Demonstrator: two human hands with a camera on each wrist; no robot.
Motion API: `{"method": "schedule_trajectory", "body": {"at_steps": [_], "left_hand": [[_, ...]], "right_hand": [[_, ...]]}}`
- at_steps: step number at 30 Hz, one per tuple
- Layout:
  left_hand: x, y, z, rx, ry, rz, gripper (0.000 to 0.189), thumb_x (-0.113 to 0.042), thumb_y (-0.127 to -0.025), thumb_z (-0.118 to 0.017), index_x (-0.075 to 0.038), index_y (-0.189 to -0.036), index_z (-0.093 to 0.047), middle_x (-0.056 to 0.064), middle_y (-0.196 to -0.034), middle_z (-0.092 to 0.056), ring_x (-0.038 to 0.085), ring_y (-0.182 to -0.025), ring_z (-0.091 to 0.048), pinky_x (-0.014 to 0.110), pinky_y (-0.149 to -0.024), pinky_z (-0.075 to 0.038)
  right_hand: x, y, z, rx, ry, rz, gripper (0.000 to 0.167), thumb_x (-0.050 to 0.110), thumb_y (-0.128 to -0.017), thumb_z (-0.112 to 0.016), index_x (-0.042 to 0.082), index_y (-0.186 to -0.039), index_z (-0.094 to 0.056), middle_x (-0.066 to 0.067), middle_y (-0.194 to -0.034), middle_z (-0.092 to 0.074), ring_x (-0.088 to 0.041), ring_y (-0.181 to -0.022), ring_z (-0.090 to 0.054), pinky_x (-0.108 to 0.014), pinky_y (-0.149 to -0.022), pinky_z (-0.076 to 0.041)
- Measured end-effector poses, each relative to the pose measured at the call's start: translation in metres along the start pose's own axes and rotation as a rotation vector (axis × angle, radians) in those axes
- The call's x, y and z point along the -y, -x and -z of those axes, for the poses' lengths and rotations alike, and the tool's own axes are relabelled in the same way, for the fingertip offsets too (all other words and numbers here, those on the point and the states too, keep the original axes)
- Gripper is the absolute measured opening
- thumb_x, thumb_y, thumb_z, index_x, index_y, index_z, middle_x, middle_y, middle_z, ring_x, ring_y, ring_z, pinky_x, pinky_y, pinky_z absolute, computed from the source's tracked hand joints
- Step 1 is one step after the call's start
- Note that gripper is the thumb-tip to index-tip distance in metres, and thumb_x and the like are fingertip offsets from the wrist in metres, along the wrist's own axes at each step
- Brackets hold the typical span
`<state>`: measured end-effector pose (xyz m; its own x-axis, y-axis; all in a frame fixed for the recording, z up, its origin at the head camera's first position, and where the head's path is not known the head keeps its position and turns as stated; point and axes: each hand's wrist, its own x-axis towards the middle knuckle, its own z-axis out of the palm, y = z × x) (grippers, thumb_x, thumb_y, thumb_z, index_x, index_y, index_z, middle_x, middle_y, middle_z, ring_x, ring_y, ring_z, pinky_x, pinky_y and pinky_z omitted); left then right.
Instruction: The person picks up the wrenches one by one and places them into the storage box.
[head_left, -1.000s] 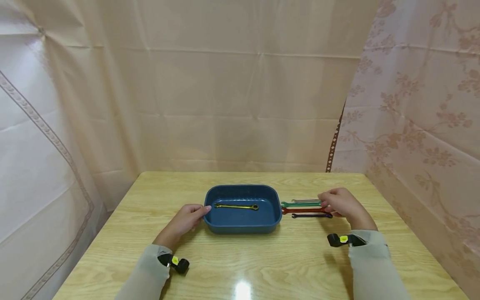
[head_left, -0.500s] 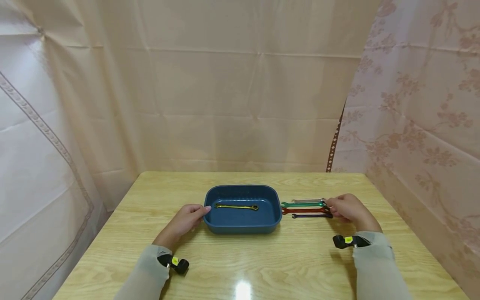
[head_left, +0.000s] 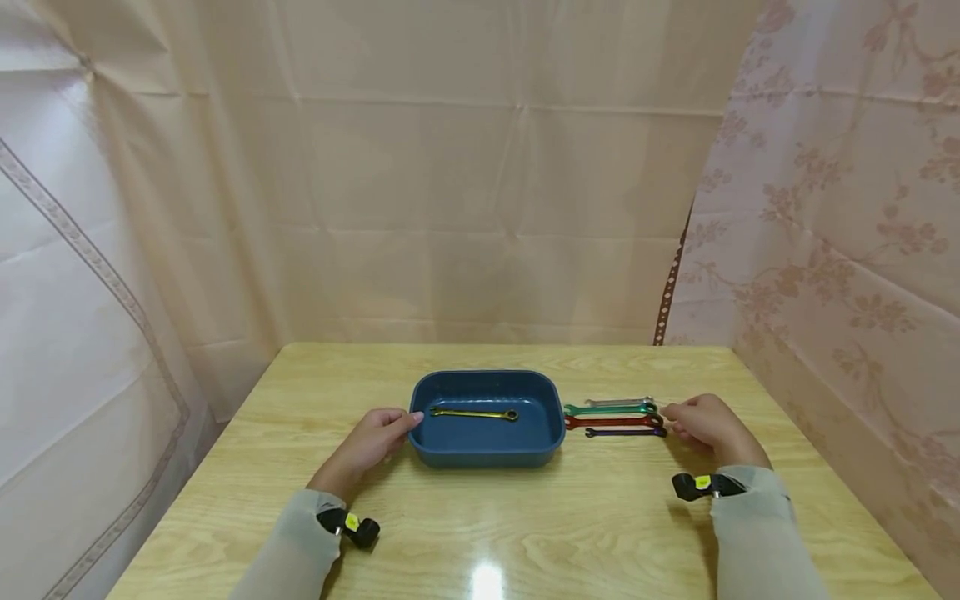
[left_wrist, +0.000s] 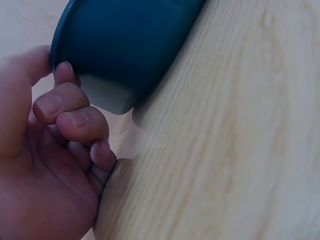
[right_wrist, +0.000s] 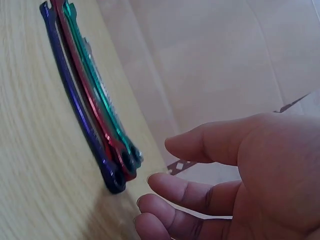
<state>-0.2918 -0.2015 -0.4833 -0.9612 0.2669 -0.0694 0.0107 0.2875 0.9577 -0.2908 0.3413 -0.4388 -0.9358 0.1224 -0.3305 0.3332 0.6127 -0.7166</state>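
Observation:
My left hand [head_left: 371,440] pinches the left rim of a dark blue rectangular bin [head_left: 487,459], thumb over the edge and fingers bent against the outer wall in the left wrist view. Inside the bin lies one gold combination wrench [head_left: 474,413]. Right of it, a row of wrenches lies side by side: silver [head_left: 618,402], green [head_left: 603,409], red [head_left: 611,422] and purple [head_left: 622,432]. Just beyond their ring ends is my right hand [head_left: 708,427]. In the right wrist view its thumb and loosely bent fingers stand apart, holding nothing.
The bin and wrenches are on a light wood table [head_left: 480,517], its far edge behind them. A beige curtain [head_left: 480,208] hangs at the back and a floral one [head_left: 847,208] on the right. The red and green wrenches' left ends come right up to the bin's wall.
My right hand has drawn back to the right from the wrenches' right ends, uncovering the silver and green ends. The left hand and bin stay in place.

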Motion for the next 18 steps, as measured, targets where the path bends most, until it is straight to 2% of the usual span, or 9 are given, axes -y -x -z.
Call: {"method": "schedule_trajectory", "body": {"at_steps": [8,14,18], "left_hand": [[0.001,0.002,-0.001,0.003,-0.023,-0.042,0.043,-0.039,-0.106,-0.059,-0.009,-0.075,-0.058,-0.005,-0.058,-0.040,0.011,-0.052,-0.038,0.024,-0.052,-0.036],[0.001,0.001,-0.001,-0.004,-0.017,-0.024,0.043,-0.041,-0.105,-0.060,-0.010,-0.076,-0.059,-0.005,-0.059,-0.041,0.012,-0.053,-0.040,0.024,-0.053,-0.036],[0.001,0.002,-0.003,-0.005,-0.004,-0.025,0.044,-0.040,-0.105,-0.061,-0.006,-0.076,-0.058,-0.004,-0.059,-0.040,0.013,-0.053,-0.039,0.025,-0.053,-0.036]], "right_hand": [[-0.007,-0.003,-0.001,-0.003,0.053,-0.031,0.050,0.039,-0.103,-0.054,-0.007,-0.120,-0.061,-0.002,-0.080,-0.064,-0.016,-0.066,-0.056,-0.030,-0.061,-0.042],[-0.010,-0.007,-0.002,-0.010,0.079,-0.021,0.050,0.041,-0.103,-0.053,-0.006,-0.116,-0.063,-0.003,-0.079,-0.063,-0.017,-0.064,-0.052,-0.031,-0.060,-0.041],[-0.013,-0.009,-0.005,-0.012,0.092,-0.018,0.050,0.042,-0.102,-0.054,-0.005,-0.116,-0.062,-0.004,-0.079,-0.062,-0.019,-0.064,-0.051,-0.032,-0.061,-0.040]]}}
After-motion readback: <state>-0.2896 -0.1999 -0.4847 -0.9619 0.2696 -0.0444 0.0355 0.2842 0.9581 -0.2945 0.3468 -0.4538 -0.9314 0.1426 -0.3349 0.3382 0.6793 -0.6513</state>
